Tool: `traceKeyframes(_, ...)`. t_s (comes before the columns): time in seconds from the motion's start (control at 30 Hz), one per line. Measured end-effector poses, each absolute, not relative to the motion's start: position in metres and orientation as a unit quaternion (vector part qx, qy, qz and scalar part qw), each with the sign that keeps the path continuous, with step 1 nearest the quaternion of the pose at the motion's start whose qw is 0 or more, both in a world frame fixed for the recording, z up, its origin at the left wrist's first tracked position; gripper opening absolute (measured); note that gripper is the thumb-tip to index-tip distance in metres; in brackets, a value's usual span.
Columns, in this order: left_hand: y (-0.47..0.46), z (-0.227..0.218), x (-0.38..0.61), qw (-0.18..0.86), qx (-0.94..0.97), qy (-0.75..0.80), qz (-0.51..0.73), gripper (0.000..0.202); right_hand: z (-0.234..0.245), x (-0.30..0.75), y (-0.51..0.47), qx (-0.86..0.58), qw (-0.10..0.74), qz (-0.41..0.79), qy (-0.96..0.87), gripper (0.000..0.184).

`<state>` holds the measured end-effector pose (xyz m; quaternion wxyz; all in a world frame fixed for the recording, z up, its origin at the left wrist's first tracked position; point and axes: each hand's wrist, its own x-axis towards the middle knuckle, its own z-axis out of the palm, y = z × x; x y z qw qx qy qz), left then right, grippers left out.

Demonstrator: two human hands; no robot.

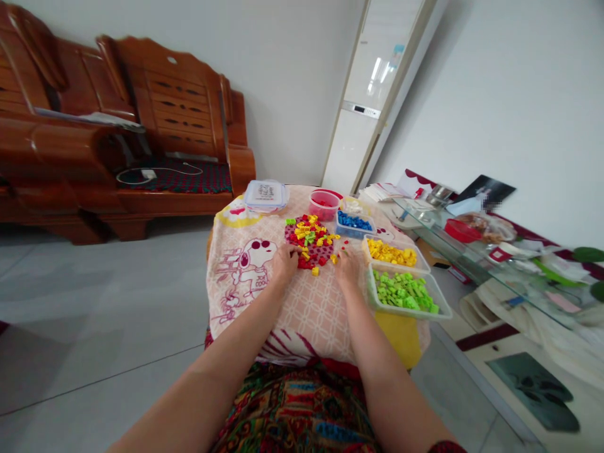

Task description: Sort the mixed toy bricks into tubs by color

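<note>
A pile of small red, yellow and green bricks (310, 242) lies in the middle of a small cloth-covered table (245, 277). My left hand (284, 261) rests at the pile's near left edge, fingers curled down onto the bricks; I cannot make out what they pinch. My right hand (346, 264) lies just right of the pile, fingers bent toward a few loose yellow and red bricks (333, 257). To the right stand clear tubs of yellow bricks (391, 253) and green bricks (404, 292), behind them a blue-brick tub (355, 222) and a red-brick tub (323, 203).
A lidded clear box (265, 194) stands at the table's far left. A wooden sofa (141, 145) fills the back left, a tall white unit (372, 94) the back wall. A cluttered glass table (495, 251) runs along the right. Grey tiled floor (94, 314) spreads to the left.
</note>
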<state>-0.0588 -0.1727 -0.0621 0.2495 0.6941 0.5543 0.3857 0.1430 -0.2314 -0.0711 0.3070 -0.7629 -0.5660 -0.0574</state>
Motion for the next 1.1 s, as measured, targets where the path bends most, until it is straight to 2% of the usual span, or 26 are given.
traceKeyframes(0.13,-0.172,-0.063,-0.058,0.248,0.692,0.554,0.392,0.033,-0.074,0.143,-0.238,-0.758,0.338,-0.071,-0.554,0.029)
traceKeyframes(0.37,-0.17,-0.064,-0.059,0.244,0.694,0.557,0.385,0.032,-0.077,0.131,-0.269,-0.727,0.387,-0.096,-0.559,0.026)
traceKeyframes(0.53,-0.172,-0.062,-0.059,0.242,0.694,0.558,0.384,0.032,-0.078,0.118,-0.297,-0.651,0.487,-0.135,-0.566,0.028)
traceKeyframes(0.63,-0.172,-0.062,-0.059,0.243,0.695,0.564,0.374,0.032,-0.063,0.127,-0.309,-0.63,0.518,-0.174,-0.552,0.028)
traceKeyframes(0.9,-0.173,-0.063,-0.058,0.253,0.689,0.555,0.391,0.032,-0.028,0.189,-0.334,-0.664,0.52,-0.292,-0.451,0.028)
traceKeyframes(1.1,-0.175,-0.06,-0.058,0.262,0.68,0.56,0.394,0.031,-0.044,0.147,-0.313,-0.64,0.509,-0.231,-0.527,0.032)
